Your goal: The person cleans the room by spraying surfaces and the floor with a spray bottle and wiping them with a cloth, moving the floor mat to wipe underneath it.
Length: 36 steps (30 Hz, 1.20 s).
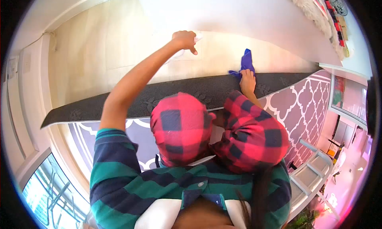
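My left hand (pixel 185 41) is stretched out over the pale wooden floor (pixel 123 42), its fingers closed on a small white thing (pixel 197 38) that looks like a cloth or paper. Over the edge of the dark mat (pixel 179 90), my right hand (pixel 247 81) grips a blue cloth (pixel 247 61), which lies crumpled on the floor and points away from me. My knees, in red and black checked fabric, are bent close beneath me between my two arms.
A patterned grey and white rug (pixel 302 99) lies under and beside the dark mat. Along the far side runs a white panel (pixel 254 14) with fluffy fabric at its edge. A grey step stool or ladder (pixel 308 177) stands at the lower right, near a plant (pixel 304 220).
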{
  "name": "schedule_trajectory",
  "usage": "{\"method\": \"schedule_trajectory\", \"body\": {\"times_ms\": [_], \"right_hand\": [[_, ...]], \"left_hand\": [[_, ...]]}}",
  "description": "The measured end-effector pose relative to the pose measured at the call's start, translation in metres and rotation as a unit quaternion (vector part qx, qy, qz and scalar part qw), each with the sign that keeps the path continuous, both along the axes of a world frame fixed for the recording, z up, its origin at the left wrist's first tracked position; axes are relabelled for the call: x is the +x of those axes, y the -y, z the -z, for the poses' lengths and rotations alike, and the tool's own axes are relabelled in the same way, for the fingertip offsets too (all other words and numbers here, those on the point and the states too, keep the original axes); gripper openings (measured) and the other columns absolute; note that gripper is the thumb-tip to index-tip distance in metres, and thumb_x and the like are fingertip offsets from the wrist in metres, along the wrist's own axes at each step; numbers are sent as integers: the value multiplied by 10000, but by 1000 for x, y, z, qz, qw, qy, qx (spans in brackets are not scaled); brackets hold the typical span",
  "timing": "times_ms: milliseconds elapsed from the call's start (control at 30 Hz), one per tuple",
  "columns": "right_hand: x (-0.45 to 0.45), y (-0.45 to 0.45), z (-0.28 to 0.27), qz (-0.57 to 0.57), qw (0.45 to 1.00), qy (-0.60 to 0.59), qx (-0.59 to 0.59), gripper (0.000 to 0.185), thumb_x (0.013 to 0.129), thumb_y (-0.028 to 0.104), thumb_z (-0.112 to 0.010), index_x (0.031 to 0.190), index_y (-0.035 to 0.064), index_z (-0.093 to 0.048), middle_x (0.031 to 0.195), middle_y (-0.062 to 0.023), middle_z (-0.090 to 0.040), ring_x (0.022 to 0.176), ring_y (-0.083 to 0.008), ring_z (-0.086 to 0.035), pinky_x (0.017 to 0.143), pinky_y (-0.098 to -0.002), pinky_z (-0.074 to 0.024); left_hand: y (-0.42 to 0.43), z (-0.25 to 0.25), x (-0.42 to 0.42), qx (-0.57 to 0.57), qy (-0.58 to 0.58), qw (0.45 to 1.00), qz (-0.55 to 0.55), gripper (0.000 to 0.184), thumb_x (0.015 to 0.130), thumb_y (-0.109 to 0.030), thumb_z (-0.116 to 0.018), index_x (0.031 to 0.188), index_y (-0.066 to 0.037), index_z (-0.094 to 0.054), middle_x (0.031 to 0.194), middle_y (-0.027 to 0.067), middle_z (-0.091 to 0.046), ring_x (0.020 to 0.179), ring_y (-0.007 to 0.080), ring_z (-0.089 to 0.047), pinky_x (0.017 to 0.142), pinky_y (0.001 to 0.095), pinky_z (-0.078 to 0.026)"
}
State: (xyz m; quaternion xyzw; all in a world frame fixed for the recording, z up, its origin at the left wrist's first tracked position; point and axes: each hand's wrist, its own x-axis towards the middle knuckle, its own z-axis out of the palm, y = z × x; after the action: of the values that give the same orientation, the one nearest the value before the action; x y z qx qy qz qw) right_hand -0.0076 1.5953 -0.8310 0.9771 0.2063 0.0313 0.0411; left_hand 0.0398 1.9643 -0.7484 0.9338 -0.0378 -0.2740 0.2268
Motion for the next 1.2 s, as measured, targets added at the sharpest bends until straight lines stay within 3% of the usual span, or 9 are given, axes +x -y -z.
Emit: {"method": "schedule_trajectory", "body": {"times_ms": [100, 333, 433, 533, 633, 733, 867, 1067, 1200], "right_hand": [[6, 24, -4, -35, 995, -61, 65, 190, 778, 75, -566, 964, 118, -560, 938, -94, -532, 923, -316, -535, 747, -406, -466], [81, 141, -6, 190, 965, -139, 113, 254, 880, 318, -525, 973, 93, -595, 816, -180, -646, 849, -387, -606, 738, -455, -471], [123, 95, -28, 151, 874, -325, 328, 365, 865, 390, -546, 912, 32, -608, 833, -196, -650, 819, -388, -619, 738, -454, -476], [138, 48, -71, -162, 896, -410, -57, 479, 855, 473, -550, 865, 1, -631, 808, -201, -651, 835, -369, -624, 731, -445, -475], [153, 39, -54, -368, 835, -396, -108, 514, 877, 502, -515, 879, 7, -650, 863, -189, -627, 852, -345, -611, 722, -439, -471], [146, 32, -66, -381, 824, -407, 96, 509, 902, 475, -492, 891, -10, -650, 921, -178, -582, 857, -335, -594, 723, -436, -467], [154, 5, -93, -290, 798, -444, 286, 348, 896, 315, -572, 935, -18, -665, 927, -117, -599, 789, -231, -588, 719, -340, -466], [148, 5, -132, 67, 521, -591, 612, 240, 885, 161, -618, 1052, -11, -625, 910, -10, -632, 780, -64, -550, 725, -215, -441], [179, 61, -94, 201, 658, -458, 562, 459, 892, 338, -597, 1186, -7, -526, 1012, -103, -600, 1018, -184, -535, 927, -318, -393]], "left_hand": [[30, 38, 10, 70, -5, 997, -26, 529, 582, -460, -819, 947, -110, -667, 933, 87, -681, 885, 254, -654, 729, 386, -525], [56, 52, -21, 83, -9, 984, -154, 504, 621, -504, -776, 814, -50, -676, 753, 97, -666, 768, 241, -657, 669, 368, -521], [68, 52, -43, 97, 41, 979, -176, 486, 617, -457, -791, 870, -66, -651, 833, 57, -654, 776, 232, -646, 692, 397, -498], [78, 66, -63, 110, 149, 963, -197, 462, 620, -343, -803, 947, -71, -621, 888, 30, -640, 780, 229, -644, 791, 414, -466], [105, 68, -88, 175, 242, 937, -182, 202, 739, -143, -663, 928, -114, -597, 903, 27, -607, 816, 219, -622, 950, 463, -365], [123, 81, -128, 220, 299, 922, -112, 124, 797, -77, -542, 901, -131, -584, 898, 17, -585, 853, 201, -589, 987, 472, -323], [138, 66, -141, 230, 282, 924, -113, 116, 796, -108, -549, 904, -135, -581, 890, 13, -577, 880, 188, -569, 987, 461, -314], [146, 69, -161, 240, 317, 905, -149, 152, 776, -128, -592, 927, -119, -582, 946, 15, -572, 928, 185, -567, 935, 446, -346], [146, 70, -155, 240, 334, 892, -188, 227, 762, -162, -628, 984, -146, -586, 1028, 2, -573, 957, 186, -557, 929, 454, -346]]}}
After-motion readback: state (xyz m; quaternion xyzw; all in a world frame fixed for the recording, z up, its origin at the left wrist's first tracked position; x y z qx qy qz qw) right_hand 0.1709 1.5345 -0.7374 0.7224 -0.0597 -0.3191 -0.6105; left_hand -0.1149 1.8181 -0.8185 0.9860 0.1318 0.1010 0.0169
